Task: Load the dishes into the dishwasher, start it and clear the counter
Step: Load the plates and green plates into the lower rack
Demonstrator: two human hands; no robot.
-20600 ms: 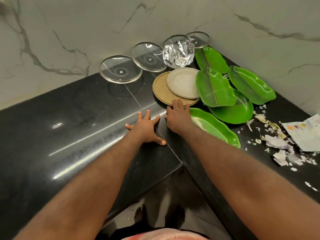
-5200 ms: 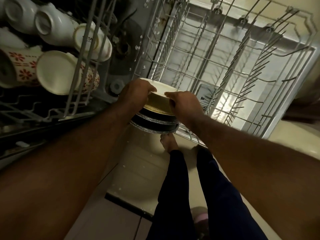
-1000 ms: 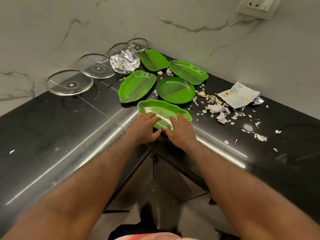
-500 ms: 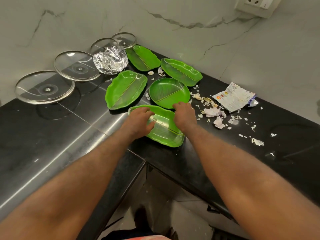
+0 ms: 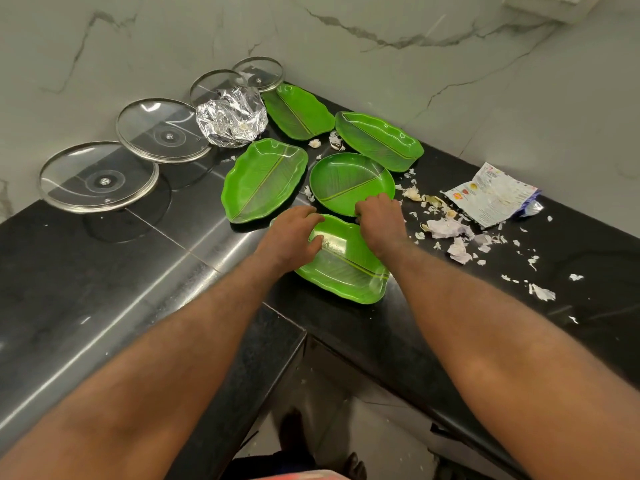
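Observation:
Several green leaf-pattern plates lie on the black counter (image 5: 104, 271). The nearest leaf plate (image 5: 346, 271) sits at the counter's inner corner. My left hand (image 5: 291, 237) grips its far left end, fingers over the rim and thumb inside. My right hand (image 5: 381, 223) has its fingers curled down on the plate's far right rim, just where the round green plate (image 5: 346, 178) touches it. Three more leaf plates lie behind: one on the left (image 5: 263, 178), one at the back (image 5: 298, 109) and one on the right (image 5: 377, 140).
Several glass lids, among them a large one (image 5: 100, 178), lean on the marble wall at the left. A crumpled foil ball (image 5: 232, 119) sits by them. Torn paper scraps (image 5: 450, 230) and a printed wrapper (image 5: 491, 195) litter the counter on the right.
My hands slid from the nearest plate's near edge to its far end and closed on it. The plate has turned and its near end is now closer to me.

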